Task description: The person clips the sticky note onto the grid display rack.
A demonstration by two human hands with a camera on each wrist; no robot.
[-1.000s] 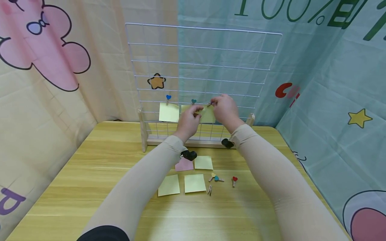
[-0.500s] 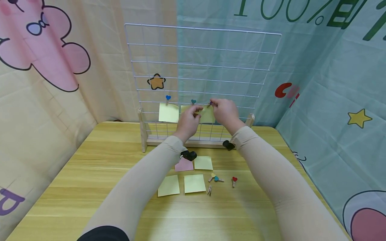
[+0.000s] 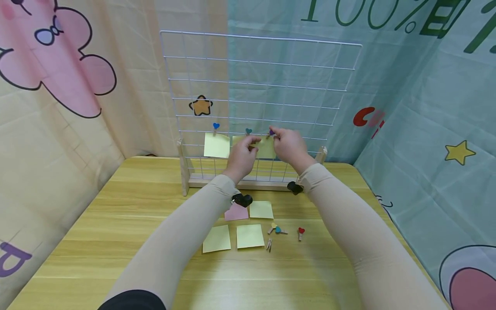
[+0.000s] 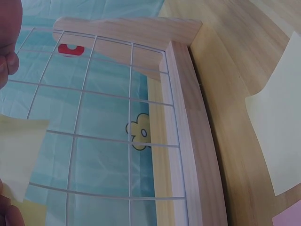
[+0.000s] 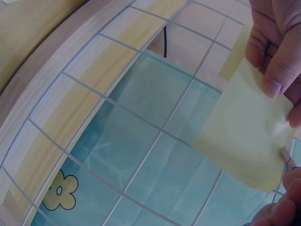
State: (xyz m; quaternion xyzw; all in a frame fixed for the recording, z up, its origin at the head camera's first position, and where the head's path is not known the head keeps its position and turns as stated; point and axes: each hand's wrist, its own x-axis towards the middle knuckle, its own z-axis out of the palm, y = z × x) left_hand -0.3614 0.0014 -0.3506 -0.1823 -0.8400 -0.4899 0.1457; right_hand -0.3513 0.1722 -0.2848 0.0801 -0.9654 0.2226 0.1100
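Observation:
A pale yellow sticky note (image 3: 266,149) stands against the white wire grid (image 3: 255,37). My left hand (image 3: 241,158) pinches its left edge between thumb and fingers, as the right wrist view shows. At the note's top, my right hand (image 3: 290,146) pinches a small wooden clothespin (image 5: 286,156) with a purple heart; its tip overlaps the paper. To the left, one note (image 3: 217,145) hangs under a blue-heart clothespin (image 3: 215,126). Another note (image 3: 237,139), partly hidden by my left hand, hangs under a green-heart clothespin (image 3: 249,131).
On the wooden table (image 3: 116,241) lie several yellow notes (image 3: 250,236) and a pink note (image 3: 237,212), partly behind my left wrist. Beside them are loose clothespins (image 3: 278,230), one with a red heart (image 3: 301,231). The grid stands in a wooden base (image 3: 267,185) before a printed curtain.
My right hand has come down slightly at the note's top, and the purple heart of its clothespin now shows. The left hand and note stay almost in place.

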